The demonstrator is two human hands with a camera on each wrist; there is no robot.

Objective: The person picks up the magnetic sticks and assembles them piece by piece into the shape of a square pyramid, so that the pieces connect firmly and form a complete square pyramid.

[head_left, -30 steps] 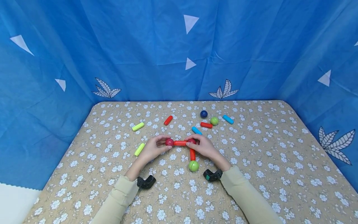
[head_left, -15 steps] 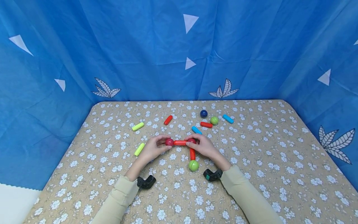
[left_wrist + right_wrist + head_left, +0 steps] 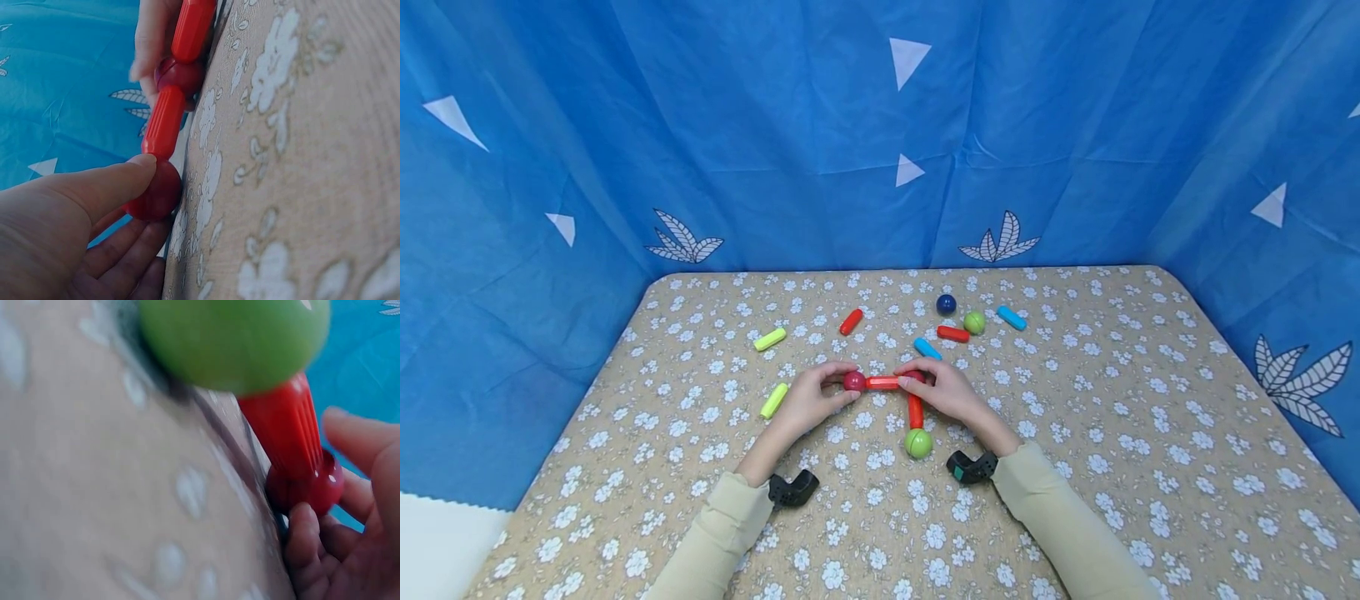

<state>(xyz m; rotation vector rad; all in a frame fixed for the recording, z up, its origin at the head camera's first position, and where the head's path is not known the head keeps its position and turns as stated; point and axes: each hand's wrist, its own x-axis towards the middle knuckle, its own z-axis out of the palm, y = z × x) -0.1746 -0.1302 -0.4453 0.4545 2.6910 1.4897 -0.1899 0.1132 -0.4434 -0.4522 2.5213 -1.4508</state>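
My left hand (image 3: pixel 808 402) grips a dark red ball (image 3: pixel 854 381) between thumb and fingers, low over the tablecloth. From that ball a ribbed red rod (image 3: pixel 882 382) runs right to a second dark red ball (image 3: pixel 325 484). My right hand (image 3: pixel 949 392) holds this second ball, which its fingers partly cover in the head view. Another red rod (image 3: pixel 915 412) extends from it toward me and ends at a green ball (image 3: pixel 918 443). Both rods meet the second ball at roughly a right angle. In the left wrist view, my thumb lies where the first ball (image 3: pixel 156 194) joins its rod.
Beyond my hands lie a blue rod (image 3: pixel 928 348), a red rod (image 3: pixel 953 334) beside a green ball (image 3: pixel 974 322), a dark blue ball (image 3: pixel 946 304), another blue rod (image 3: pixel 1012 318) and a red rod (image 3: pixel 852 322). Two yellow-green rods (image 3: pixel 773 401) are at left. A blue curtain (image 3: pixel 820 167) stands behind.
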